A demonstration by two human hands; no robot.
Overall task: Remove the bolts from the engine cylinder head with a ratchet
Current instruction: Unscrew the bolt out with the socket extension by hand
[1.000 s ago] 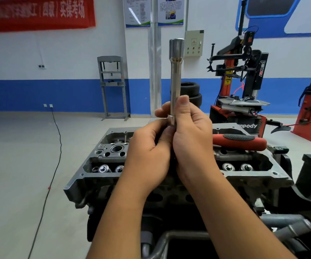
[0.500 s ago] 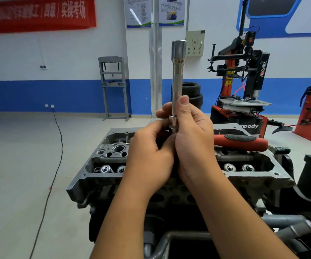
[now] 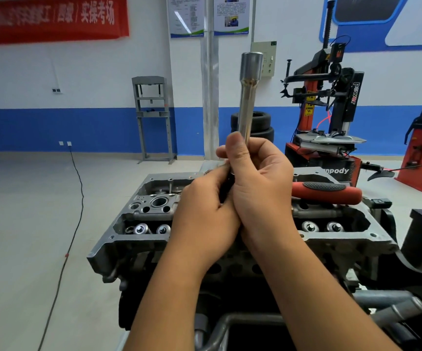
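Upright above the cylinder head [image 3: 351, 239], my right hand [image 3: 260, 188] grips the long socket [image 3: 247, 97]; my left hand [image 3: 204, 211] pinches its base, hiding the middle valve springs [image 3: 139, 228].

Both forearms come up from the near edge, bare to the wrist, and converge at the middle of the view. The left hand [image 3: 204, 211] is curled closed, its back toward the camera, knuckles angled up and to the right, fingertips hidden against the other hand. The right hand [image 3: 260, 188] sits just beside it, touching along the palm edge, and is raised slightly higher. Its thumb [image 3: 237, 153] points straight up, pressed against a slim metal shaft [image 3: 246, 102] that the fingers wrap from the far side. Both wrists are bent slightly inward.
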